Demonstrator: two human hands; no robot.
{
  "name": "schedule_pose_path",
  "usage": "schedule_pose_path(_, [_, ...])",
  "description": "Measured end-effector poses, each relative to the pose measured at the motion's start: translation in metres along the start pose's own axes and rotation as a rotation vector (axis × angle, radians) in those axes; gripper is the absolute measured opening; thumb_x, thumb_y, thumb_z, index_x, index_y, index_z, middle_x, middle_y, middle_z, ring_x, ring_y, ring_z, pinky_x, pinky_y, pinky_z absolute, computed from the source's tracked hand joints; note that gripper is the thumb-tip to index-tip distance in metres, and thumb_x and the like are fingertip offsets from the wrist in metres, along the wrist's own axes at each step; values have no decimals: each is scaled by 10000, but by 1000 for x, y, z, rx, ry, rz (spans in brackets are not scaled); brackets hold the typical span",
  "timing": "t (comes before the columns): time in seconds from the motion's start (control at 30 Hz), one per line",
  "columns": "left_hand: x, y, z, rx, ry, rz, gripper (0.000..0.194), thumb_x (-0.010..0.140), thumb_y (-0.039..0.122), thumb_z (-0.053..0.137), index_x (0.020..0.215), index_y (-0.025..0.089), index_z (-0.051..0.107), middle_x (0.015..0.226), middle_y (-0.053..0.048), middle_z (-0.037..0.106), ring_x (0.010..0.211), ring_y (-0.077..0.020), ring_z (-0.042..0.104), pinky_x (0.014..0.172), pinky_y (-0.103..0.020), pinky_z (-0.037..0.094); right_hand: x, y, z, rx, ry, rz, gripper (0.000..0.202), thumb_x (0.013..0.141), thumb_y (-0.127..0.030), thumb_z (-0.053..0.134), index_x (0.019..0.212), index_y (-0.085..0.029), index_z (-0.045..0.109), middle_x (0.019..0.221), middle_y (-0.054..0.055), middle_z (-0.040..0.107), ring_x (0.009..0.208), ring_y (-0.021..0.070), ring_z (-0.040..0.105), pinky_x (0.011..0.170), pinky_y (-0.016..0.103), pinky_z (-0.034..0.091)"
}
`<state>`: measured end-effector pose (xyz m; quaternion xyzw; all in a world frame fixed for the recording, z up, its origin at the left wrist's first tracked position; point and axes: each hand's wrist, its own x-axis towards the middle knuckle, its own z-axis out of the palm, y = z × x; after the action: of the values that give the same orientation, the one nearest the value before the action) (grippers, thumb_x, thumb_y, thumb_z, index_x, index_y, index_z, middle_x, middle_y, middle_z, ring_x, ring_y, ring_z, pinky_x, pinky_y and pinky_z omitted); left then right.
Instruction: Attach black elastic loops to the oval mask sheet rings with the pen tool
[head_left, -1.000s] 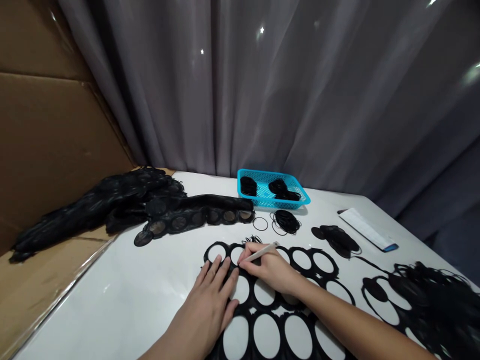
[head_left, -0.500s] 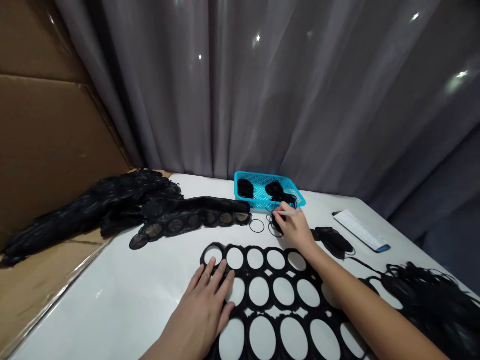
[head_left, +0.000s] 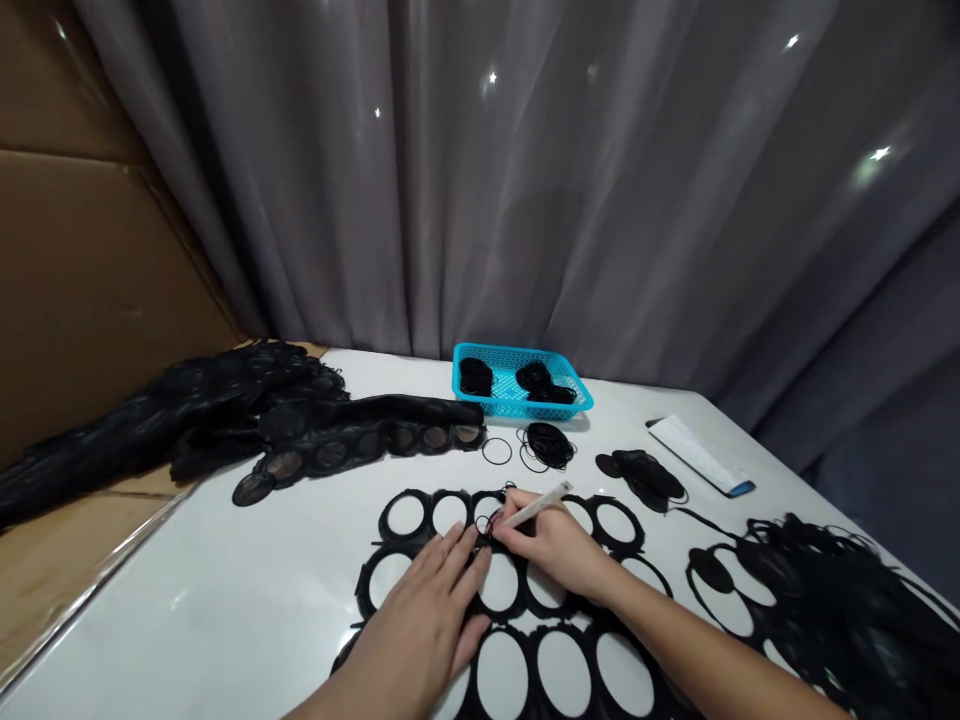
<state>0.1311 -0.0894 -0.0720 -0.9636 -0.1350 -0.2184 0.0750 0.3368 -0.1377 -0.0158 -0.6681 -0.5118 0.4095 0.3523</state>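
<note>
My left hand (head_left: 435, 605) lies flat, fingers stretched out, on a black sheet of joined rings with large round holes (head_left: 409, 492). Its fingertips reach the row nearest the far edge. Just right of them, my right hand (head_left: 551, 545) is closed on a slim white pen-like tool (head_left: 546, 502), whose tip is hidden by the fingers. A thin black ring (head_left: 486, 524) shows at the right fingertips, over one of the holes. Beyond the sheet lie a bundle of thin black rings (head_left: 549, 445) and a single loose ring (head_left: 497, 440).
A blue basket (head_left: 517, 408) with two black bundles stands at the back. Black material with round discs (head_left: 330, 455) lies left beside a cardboard box (head_left: 75, 250). At right are a black disc bundle (head_left: 646, 478), a white strip (head_left: 701, 452) and a black tangled pile (head_left: 847, 600).
My right hand has come back from the ring bundle to the sheet, bringing a thin ring with it. My left hand has shifted along the sheet, and the view has turned slightly right.
</note>
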Motion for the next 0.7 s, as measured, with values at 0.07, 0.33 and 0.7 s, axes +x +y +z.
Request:
schedule_pose_path(0.07, [0,-2,-3,4,-6,-2,535,882,397,619,1353,156,534,1431,-112,490,1296,-284,531,958,-427,597,0,1,-1,-5,1,-11,186,856,-281,602,703,-217,518,819,-51,668,787,88,573,718,174,365])
schedule_pose_path(0.33, [1,-3,-7,-18,-41,-16,543,867,374,637,1359,169,535,1445,-122,463,1293,-285,529,967,-428,586,-1,1,1,2,4,-36,190,872,-270,605,704,-215,535,819,-45,661,794,92,577,741,174,369])
schedule_pose_path(0.7, [1,-2,-7,-58,-60,-38,590,842,331,655,1394,189,503,1470,-130,418,1318,-281,496,981,-431,563,-5,6,2,-101,40,-89,194,895,-272,616,714,-218,578,842,-39,682,809,98,596,749,190,389])
